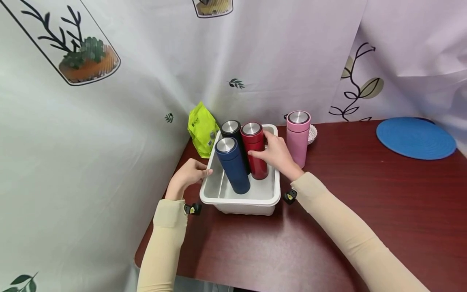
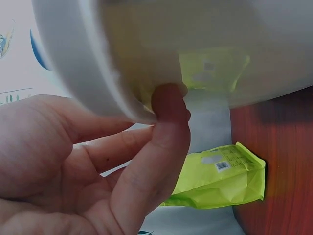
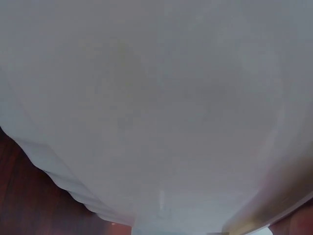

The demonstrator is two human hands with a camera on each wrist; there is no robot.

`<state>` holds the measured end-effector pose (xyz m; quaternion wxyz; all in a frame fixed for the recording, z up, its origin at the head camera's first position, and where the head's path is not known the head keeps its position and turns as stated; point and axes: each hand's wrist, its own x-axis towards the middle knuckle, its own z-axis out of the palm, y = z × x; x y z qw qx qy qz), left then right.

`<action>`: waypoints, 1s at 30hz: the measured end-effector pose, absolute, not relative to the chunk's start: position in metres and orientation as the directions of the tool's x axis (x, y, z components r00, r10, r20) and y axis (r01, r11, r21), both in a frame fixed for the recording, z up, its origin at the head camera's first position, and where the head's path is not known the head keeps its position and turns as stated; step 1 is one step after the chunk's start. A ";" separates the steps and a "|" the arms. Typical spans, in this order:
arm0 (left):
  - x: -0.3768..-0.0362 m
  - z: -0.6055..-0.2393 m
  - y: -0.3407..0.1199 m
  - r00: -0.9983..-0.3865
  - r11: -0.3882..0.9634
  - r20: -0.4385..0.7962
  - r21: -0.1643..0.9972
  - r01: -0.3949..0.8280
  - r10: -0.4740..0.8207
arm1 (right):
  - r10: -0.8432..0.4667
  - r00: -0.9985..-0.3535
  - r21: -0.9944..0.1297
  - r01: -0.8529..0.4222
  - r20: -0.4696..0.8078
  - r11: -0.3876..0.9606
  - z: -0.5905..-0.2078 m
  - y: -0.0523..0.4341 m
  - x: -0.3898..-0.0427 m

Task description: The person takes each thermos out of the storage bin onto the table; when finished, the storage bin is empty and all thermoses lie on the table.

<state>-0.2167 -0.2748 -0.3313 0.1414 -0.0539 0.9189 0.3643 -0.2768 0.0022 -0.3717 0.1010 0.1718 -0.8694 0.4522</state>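
Three thermos bottles stand in a white plastic basin (image 1: 240,201): a blue thermos bottle (image 1: 233,170) leaning in front, a black thermos bottle (image 1: 236,136) behind it, and a red thermos bottle (image 1: 255,144) on the right. My right hand (image 1: 278,155) grips the red bottle from its right side, thumb in front. At the basin's left rim, my left hand (image 1: 189,174) holds the edge; in the left wrist view its fingers (image 2: 168,132) curl under the rim. The right wrist view is filled by the basin's outer wall (image 3: 146,122), hiding most of that hand.
A pink thermos bottle (image 1: 298,142) stands right of the basin, before a small white woven item (image 1: 312,134). A lime-green bag (image 1: 202,129) is behind on the left. A round blue mat (image 1: 416,138) lies on the dark red table (image 1: 365,194). Patterned sheeting surrounds the back and left.
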 end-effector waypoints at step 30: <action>-0.219 -0.338 -0.282 -0.952 0.668 -0.307 0.710 -0.222 0.009 | -0.179 -0.873 -0.741 -0.481 0.453 0.469 -0.372 0.005 -0.253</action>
